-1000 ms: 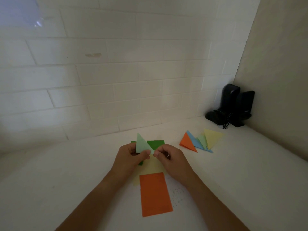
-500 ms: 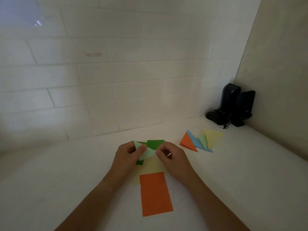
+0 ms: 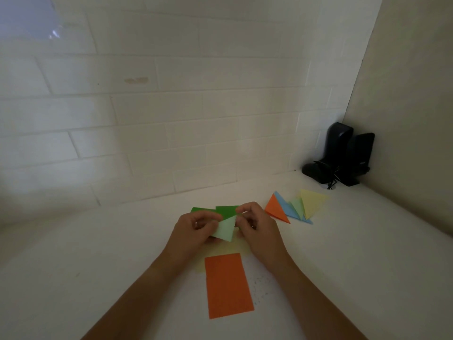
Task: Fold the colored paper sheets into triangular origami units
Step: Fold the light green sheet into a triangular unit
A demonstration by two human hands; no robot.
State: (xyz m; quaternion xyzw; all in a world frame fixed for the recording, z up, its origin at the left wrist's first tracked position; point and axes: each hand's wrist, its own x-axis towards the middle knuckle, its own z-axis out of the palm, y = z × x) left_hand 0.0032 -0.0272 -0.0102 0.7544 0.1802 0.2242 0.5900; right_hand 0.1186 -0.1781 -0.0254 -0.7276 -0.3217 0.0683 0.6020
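We pinch a pale green paper triangle (image 3: 225, 230) between our left hand (image 3: 193, 229) and right hand (image 3: 257, 227), fingers curled on its edges, just above the white counter (image 3: 98, 253). An orange sheet (image 3: 229, 285) lies nearer us. Uneven pressure could skew the crease or let the corners slip apart.

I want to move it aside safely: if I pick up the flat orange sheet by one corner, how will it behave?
The orange sheet lies flat and looks thin, so it would probably droop. It seems very light and may slide on the smooth white table. A hard pinch would likely crease it.
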